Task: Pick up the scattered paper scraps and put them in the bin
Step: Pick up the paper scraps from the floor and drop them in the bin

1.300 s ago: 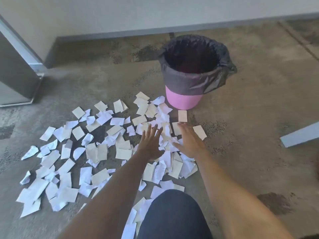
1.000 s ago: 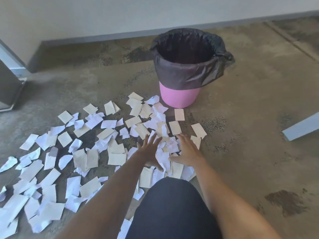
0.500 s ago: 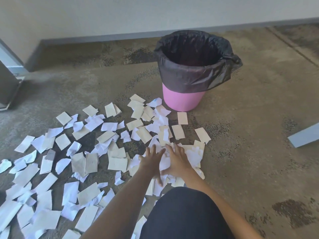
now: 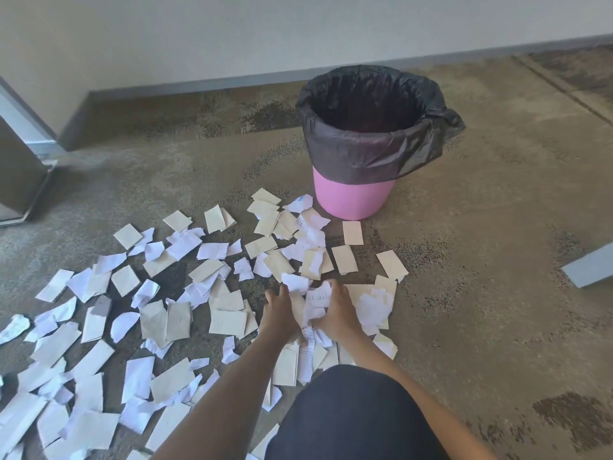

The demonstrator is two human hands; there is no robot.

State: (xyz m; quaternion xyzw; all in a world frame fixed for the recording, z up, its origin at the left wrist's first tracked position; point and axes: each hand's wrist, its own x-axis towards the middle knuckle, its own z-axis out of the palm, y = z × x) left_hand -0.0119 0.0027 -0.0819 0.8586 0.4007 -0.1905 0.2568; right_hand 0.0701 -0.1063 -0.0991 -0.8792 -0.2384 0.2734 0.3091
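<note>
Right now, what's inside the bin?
The bin is lined with a black bag. Only dark liner wall shows inside, with no scraps visible there. The bottom is hidden by the near rim and shadow, so I can't confirm it's empty.

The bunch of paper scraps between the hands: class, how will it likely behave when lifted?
The bunch of paper scraps looks crumpled and floppy, so probably light. It is loose pieces, so some may slip from between the left hand and right hand.
</note>
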